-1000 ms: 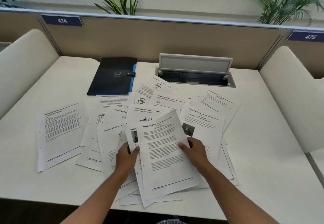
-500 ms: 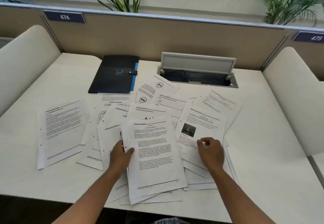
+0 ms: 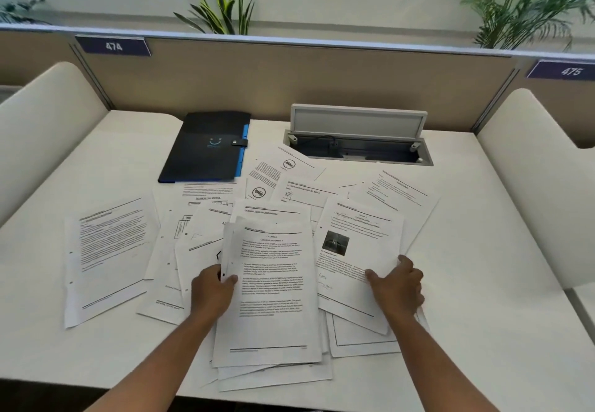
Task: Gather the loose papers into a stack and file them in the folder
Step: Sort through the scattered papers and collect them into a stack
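1. Left hand (image 3: 212,291) of mine pinches the left edge of the gathered stack (image 3: 272,286), thumb on the top sheet, near the front edge of the desk (image 3: 502,250).
2. My right hand (image 3: 397,286) grips the sheet with the photo (image 3: 357,250), thumb on top and fingers curled at its right edge, just beside the stack.
3. The stack's top page is dense black type on white; its lower sheets fan out unevenly.
4. Loose papers (image 3: 109,253) lie overlapping across the desk's middle, one apart toward the left edge.
5. The dark folder (image 3: 206,147) lies closed near the back edge, blue tabs along its right side, strap snapped.
6. The cable box (image 3: 357,146) at the back edge stands with its lid raised; a cable shows inside.
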The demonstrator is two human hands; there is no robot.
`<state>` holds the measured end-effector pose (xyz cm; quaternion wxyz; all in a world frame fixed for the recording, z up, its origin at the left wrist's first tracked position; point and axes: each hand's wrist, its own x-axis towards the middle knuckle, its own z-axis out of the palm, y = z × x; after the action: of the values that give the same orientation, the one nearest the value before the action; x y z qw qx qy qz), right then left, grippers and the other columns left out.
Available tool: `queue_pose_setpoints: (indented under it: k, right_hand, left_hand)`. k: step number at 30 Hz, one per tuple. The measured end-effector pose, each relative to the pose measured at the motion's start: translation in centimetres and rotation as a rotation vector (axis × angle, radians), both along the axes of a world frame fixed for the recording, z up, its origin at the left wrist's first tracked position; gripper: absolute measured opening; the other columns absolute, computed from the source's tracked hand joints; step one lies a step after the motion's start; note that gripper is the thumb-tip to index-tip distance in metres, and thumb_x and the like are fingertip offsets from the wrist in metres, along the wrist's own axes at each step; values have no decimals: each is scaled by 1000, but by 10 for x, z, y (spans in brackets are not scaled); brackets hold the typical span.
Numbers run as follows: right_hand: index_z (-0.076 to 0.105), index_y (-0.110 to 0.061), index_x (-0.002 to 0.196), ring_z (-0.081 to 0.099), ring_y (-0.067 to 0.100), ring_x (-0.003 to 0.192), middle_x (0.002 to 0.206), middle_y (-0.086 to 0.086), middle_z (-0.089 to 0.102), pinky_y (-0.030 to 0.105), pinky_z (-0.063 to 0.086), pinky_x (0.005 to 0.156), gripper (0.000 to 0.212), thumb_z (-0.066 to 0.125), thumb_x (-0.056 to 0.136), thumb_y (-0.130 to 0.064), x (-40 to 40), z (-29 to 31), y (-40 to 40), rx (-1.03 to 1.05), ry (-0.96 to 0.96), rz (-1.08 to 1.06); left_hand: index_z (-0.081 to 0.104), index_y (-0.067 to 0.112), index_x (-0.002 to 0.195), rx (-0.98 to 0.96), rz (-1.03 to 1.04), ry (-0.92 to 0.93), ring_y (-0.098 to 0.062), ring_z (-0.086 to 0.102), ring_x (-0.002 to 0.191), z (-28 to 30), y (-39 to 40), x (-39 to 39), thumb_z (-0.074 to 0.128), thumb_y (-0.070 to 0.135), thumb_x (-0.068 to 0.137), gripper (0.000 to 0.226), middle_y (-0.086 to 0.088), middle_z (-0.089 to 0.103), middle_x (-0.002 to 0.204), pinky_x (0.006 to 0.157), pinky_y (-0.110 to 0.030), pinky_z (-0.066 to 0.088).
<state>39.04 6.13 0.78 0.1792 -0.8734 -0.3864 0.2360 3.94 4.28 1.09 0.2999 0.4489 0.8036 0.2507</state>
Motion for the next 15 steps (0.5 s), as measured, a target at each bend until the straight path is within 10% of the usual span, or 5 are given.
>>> queue_pose_setpoints:
  k: [6,15]
  right_hand:
    - [46,-8,147,58,39,127,143,19,55,45,49,102,72,81,85,-13,-9,7,12,209,137,23]
    - [68,-6,115,67,32,99,115,13,74,34,51,81,32,75,89,-23,-30,10,26,170,140,99]
  left_hand:
    - [74,10,98,50,-18,108,-30,68,87,6,13,-11,72,26,87,19,-8,74,100,83,-40,57]
    - [72,8,104,25,-10,46,-23,60,78,8,22,-18,69,24,89,22,-10,73,99,76,-32,51]
